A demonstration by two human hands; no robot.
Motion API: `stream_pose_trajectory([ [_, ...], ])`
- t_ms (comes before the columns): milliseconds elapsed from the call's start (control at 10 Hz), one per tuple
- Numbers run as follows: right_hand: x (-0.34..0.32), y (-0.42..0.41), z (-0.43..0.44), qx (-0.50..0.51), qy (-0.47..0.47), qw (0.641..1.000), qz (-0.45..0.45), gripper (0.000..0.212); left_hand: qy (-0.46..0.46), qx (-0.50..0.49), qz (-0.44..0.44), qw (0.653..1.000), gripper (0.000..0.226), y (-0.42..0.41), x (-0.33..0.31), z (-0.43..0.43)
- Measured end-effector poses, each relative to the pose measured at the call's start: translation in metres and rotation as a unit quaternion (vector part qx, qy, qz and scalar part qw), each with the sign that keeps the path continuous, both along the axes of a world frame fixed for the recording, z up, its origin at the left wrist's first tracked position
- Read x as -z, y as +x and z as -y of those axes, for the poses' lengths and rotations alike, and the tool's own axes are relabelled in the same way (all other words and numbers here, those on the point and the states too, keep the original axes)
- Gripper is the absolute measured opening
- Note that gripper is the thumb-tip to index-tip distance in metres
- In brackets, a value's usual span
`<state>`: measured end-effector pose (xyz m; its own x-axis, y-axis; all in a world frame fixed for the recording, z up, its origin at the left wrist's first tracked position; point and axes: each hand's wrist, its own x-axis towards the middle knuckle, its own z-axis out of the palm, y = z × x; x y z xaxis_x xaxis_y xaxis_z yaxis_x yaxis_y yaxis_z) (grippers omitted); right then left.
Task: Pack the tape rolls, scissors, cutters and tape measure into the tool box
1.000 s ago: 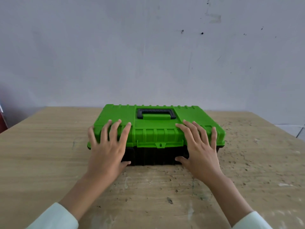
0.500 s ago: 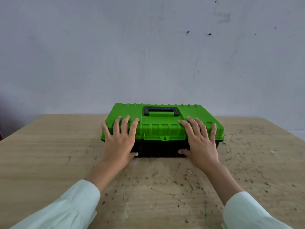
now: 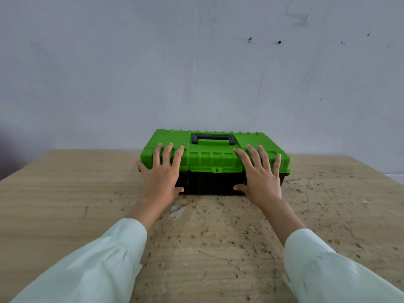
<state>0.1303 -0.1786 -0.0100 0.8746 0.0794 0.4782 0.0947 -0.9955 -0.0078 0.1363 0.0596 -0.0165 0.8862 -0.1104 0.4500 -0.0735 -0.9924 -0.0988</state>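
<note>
A tool box (image 3: 213,161) with a bright green lid and a black base stands on the wooden table near the wall, its lid down. A black handle (image 3: 213,138) lies flat in the lid's top. My left hand (image 3: 162,173) rests on the lid's front left, fingers straight and spread, thumb against the black base. My right hand (image 3: 261,174) lies the same way on the front right. No tape rolls, scissors, cutters or tape measure are in sight.
The table (image 3: 65,204) is pale wood, scratched and speckled toward the right. A plain grey wall (image 3: 196,73) rises just behind the box. My pale sleeves fill the lower corners.
The box now lies farther from me, near the wall, with both hands still on its lid. My arms stretch out more and the view has tilted up.
</note>
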Motion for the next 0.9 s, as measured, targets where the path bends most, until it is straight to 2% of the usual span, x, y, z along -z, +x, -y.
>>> stream_pose_trajectory([
  [500,-0.001,0.064,-0.002,0.018,0.005,1.000,-0.017,0.099,-0.009,0.002,-0.020,1.000,0.111,0.067,-0.003,0.005],
  [700,-0.005,0.063,-0.005,0.022,0.023,0.998,-0.046,0.103,-0.021,-0.007,-0.007,1.000,0.110,0.061,0.005,0.012],
  [800,-0.011,0.052,-0.015,0.008,0.082,0.993,-0.085,0.108,-0.055,0.011,-0.031,0.998,0.109,0.045,0.003,0.012],
  [900,-0.017,0.027,-0.016,-0.044,0.163,0.981,-0.095,0.104,-0.106,0.058,-0.051,0.991,0.096,0.021,-0.014,0.008],
])
